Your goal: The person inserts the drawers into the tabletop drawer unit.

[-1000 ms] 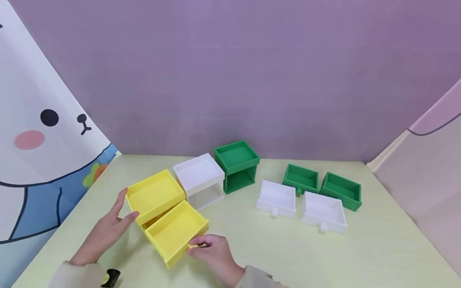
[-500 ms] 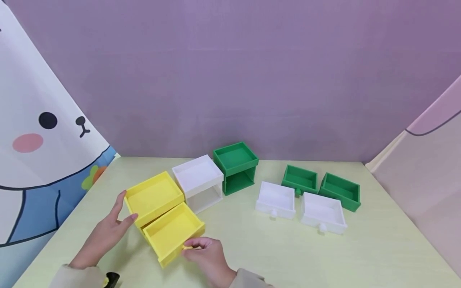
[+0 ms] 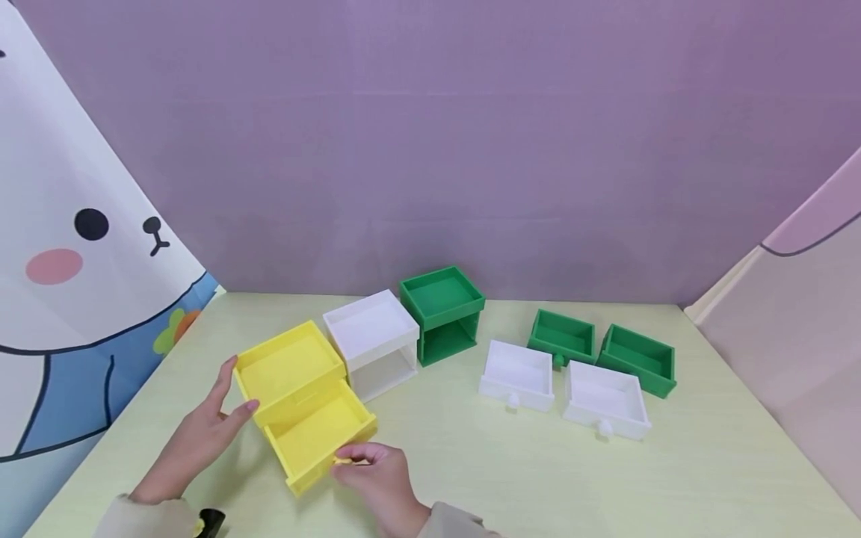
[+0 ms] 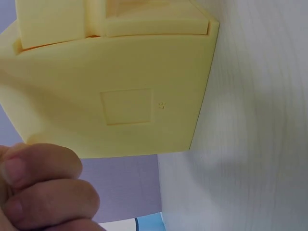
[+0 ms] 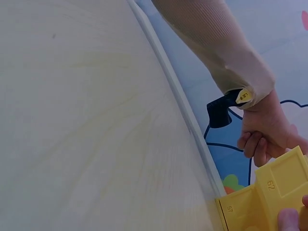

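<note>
A yellow mini cabinet [image 3: 289, 370] with a tray-like top stands at the left of the table in the head view. A yellow drawer [image 3: 323, 432] sits partway in its front opening. My left hand [image 3: 198, 441] holds the cabinet's left side, index finger towards the back and thumb at the front edge. Curled fingers [image 4: 48, 183] show below the cabinet's flat side panel [image 4: 62, 106] in the left wrist view. My right hand [image 3: 383, 482] pinches the drawer's knob [image 3: 341, 461]. In the right wrist view only fingertips [image 5: 288, 219] show, by the yellow drawer [image 5: 288, 175].
A white cabinet [image 3: 373, 321] and a green cabinet [image 3: 444, 291], both without drawers inside, stand right of the yellow one. Further right lie two white drawers [image 3: 518, 368] and two green drawers [image 3: 563, 332]. A purple cloth [image 3: 430, 149] hangs behind the table [image 3: 538, 478].
The yellow drawer has slid further into the yellow cabinet. My right hand has moved left with it, keeping hold of the knob. My left hand stays on the cabinet.
</note>
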Motion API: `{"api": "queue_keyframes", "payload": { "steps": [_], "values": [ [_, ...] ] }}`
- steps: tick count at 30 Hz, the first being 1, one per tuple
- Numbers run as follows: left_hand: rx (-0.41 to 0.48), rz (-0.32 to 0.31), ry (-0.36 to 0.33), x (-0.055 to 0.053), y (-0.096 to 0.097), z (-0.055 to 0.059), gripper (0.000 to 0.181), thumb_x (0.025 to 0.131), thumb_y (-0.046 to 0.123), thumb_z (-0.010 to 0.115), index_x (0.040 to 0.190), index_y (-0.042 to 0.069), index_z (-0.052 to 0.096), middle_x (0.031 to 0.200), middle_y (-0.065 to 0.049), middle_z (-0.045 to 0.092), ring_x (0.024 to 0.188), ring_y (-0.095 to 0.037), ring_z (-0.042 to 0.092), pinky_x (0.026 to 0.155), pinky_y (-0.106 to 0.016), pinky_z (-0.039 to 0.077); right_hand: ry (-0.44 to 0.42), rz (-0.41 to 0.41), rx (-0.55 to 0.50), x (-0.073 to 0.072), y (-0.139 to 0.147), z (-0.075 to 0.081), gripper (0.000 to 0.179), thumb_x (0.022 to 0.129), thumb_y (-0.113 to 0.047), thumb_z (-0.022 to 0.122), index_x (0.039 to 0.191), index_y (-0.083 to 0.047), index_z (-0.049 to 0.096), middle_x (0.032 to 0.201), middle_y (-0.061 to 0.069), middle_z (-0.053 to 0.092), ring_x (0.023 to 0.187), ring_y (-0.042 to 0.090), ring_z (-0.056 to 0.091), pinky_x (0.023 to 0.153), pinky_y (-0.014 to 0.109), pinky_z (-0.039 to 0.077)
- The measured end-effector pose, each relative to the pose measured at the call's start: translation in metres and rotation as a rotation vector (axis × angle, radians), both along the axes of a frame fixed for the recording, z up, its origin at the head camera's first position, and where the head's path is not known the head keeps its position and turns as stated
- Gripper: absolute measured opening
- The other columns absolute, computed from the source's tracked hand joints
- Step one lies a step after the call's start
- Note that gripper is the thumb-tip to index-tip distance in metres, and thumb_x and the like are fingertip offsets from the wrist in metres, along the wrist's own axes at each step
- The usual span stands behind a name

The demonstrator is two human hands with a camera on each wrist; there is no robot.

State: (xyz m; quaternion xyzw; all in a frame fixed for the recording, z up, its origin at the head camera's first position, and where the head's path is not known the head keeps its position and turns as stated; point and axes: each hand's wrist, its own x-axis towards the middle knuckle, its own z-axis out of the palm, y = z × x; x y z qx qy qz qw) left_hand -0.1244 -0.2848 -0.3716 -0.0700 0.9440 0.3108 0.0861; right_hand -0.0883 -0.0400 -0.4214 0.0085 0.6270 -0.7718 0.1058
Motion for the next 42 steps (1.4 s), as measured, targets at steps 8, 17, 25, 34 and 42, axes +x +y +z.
{"api": "queue_keyframes", "payload": {
  "steps": [8, 17, 25, 34, 42],
  "values": [
    [-0.013, -0.01, 0.001, -0.001, 0.0, 0.003, 0.091, 0.097, 0.057, 0.04, 0.15, 0.012, -0.019, 0.121, -0.037, 0.049, 0.087, -0.029, 0.057, 0.068, -0.043, 0.048, 0.08, -0.026, 0.025, 0.002, -0.003, -0.005, 0.013, 0.071, 0.001, 0.072, 0.084, 0.003, 0.073, 0.08, -0.004, 0.061, 0.071, 0.006, 0.056, 0.062, 0.019, 0.047],
    [-0.059, -0.019, -0.017, 0.0, 0.001, 0.006, 0.091, 0.097, 0.059, 0.038, 0.148, 0.012, -0.021, 0.124, -0.039, 0.047, 0.092, -0.036, 0.059, 0.071, -0.049, 0.049, 0.036, -0.014, 0.004, 0.002, -0.009, -0.001, 0.017, 0.072, 0.006, 0.07, 0.088, 0.009, 0.07, 0.081, -0.003, 0.061, 0.068, 0.006, 0.055, 0.062, 0.017, 0.046],
    [-0.085, -0.019, -0.043, 0.0, 0.0, 0.006, 0.091, 0.097, 0.062, 0.033, 0.146, 0.013, -0.026, 0.13, -0.041, 0.041, 0.101, -0.048, 0.055, 0.074, -0.055, 0.048, 0.04, 0.019, -0.018, 0.001, -0.011, 0.002, 0.017, 0.072, 0.005, 0.07, 0.088, 0.009, 0.07, 0.08, -0.003, 0.06, 0.067, 0.006, 0.056, 0.062, 0.017, 0.047],
    [-0.12, -0.03, -0.023, -0.001, -0.001, 0.005, 0.093, 0.096, 0.062, 0.035, 0.146, 0.01, -0.023, 0.122, -0.04, 0.049, 0.094, -0.042, 0.059, 0.073, -0.054, 0.049, 0.072, 0.028, 0.047, -0.005, -0.012, 0.002, 0.015, 0.07, 0.003, 0.072, 0.085, 0.003, 0.072, 0.079, -0.004, 0.06, 0.068, 0.007, 0.055, 0.061, 0.018, 0.047],
    [-0.109, -0.039, -0.008, -0.002, -0.004, 0.007, 0.093, 0.096, 0.059, 0.04, 0.149, 0.01, -0.019, 0.134, -0.042, 0.037, 0.099, -0.048, 0.057, 0.079, -0.061, 0.044, 0.079, 0.048, 0.061, -0.013, -0.011, 0.005, 0.013, 0.069, 0.004, 0.072, 0.082, 0.004, 0.072, 0.074, -0.005, 0.06, 0.066, 0.005, 0.055, 0.059, 0.017, 0.046]
  ]
}}
